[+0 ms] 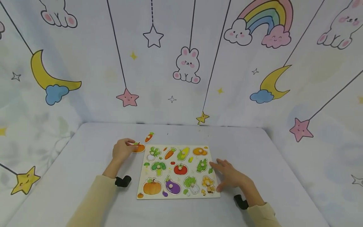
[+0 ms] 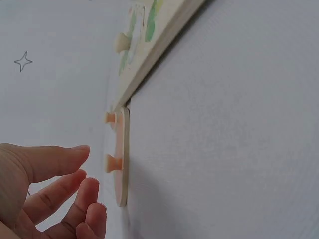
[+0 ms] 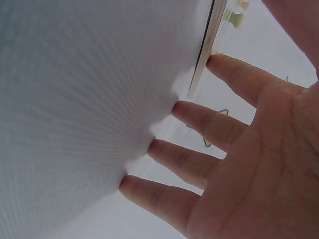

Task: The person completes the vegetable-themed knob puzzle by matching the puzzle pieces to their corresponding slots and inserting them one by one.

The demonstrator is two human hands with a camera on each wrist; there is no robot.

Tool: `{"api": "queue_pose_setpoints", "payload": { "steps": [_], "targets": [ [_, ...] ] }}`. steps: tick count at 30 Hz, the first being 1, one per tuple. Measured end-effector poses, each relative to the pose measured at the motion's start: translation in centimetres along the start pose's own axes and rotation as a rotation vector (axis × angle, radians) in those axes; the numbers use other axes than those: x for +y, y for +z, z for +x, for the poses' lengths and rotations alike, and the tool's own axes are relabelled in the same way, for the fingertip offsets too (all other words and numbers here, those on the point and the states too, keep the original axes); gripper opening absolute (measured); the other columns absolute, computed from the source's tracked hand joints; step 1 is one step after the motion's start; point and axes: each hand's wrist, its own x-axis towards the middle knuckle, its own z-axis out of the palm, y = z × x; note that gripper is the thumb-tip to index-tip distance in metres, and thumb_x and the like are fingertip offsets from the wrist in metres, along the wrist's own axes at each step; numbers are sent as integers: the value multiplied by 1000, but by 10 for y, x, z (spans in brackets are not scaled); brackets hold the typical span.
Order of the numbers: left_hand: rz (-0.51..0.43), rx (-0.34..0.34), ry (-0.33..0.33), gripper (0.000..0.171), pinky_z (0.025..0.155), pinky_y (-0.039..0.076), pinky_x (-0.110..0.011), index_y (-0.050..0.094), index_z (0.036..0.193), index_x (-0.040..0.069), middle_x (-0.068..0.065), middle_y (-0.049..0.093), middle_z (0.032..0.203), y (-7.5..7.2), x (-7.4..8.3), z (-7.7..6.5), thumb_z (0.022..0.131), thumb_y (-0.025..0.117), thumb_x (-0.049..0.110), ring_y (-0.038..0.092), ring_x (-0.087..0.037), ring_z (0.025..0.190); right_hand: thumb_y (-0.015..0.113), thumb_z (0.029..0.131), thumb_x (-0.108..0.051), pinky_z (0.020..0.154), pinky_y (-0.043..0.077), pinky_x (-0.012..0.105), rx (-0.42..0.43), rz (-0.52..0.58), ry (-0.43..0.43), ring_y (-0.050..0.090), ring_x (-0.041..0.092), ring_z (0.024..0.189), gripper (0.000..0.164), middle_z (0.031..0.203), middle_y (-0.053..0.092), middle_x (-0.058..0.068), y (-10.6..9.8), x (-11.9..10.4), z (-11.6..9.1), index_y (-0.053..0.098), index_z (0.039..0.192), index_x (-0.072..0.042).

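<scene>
A flat wooden pumpkin piece (image 1: 139,147) with a peg knob (image 2: 113,163) lies on the table against the upper left corner of a vegetable puzzle board (image 1: 178,183). My left hand (image 1: 122,150) is beside this piece. Its thumb and loosely bent fingers (image 2: 88,196) stand a little apart from the knob in the left wrist view. At the board's right edge is my right hand (image 1: 229,173), fingers spread and straight. One fingertip touches the board's side, while the other fingertips (image 3: 158,148) rest on the white cloth in the right wrist view.
Just beyond the pumpkin piece lies a loose carrot piece (image 1: 149,137). Several knobbed pieces sit in the board, among them a tomato (image 1: 181,170) and an eggplant (image 1: 174,188). A white cloth (image 1: 249,148) covers the table, with a patterned cloth wall (image 1: 158,66) behind it.
</scene>
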Motion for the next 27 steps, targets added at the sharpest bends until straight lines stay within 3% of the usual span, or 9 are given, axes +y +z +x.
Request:
{"api": "queue_pose_setpoints", "payload": {
  "steps": [6,11,19,27],
  "targets": [
    [8,-39,-82,31,64,44,-30,70,109,-1,-21,69,105,5,-10,5,85,72,19,62,-31,86,92,59,-20,109,22,73,15,-12,6,9,53,146,101,158,25,25,2,-2,-1,44,148,-12],
    [-6,-44,-97,31,65,43,-28,70,109,-2,-21,69,112,10,-14,9,86,71,19,63,-31,92,92,58,-20,108,22,74,15,-1,-14,10,56,144,102,158,25,26,3,-2,-2,44,147,-11],
    [10,-19,-93,27,63,43,-28,73,104,1,-19,72,107,16,-14,13,86,72,21,65,-31,92,92,58,-20,108,23,74,16,-19,-11,11,56,144,102,157,25,27,1,-1,-2,43,147,-10],
    [40,24,-83,29,67,49,-35,73,107,1,-19,71,110,5,-12,7,90,69,24,66,-35,98,92,57,-21,107,24,74,18,-23,-12,11,55,144,103,157,25,26,1,-3,0,44,147,-11]
  ]
}}
